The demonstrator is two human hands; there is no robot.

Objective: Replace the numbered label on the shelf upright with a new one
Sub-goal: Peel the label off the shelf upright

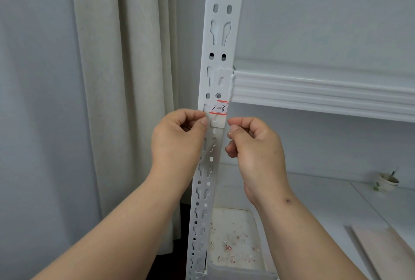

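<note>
Both forearms frame the shelf upright (213, 91); the label (219, 108), upside down at its middle, is pinched by the left hand (179, 136) at 9 o'clock. Whether anything is held by the curled right hand (253, 142) at 4 o'clock cannot be told. A hasty pull risks the paper being torn and residue being left.

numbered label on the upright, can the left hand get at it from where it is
Probably yes: the left hand is right beside the numbered label, its thumb tip just below its left edge, with nothing between them.
</note>
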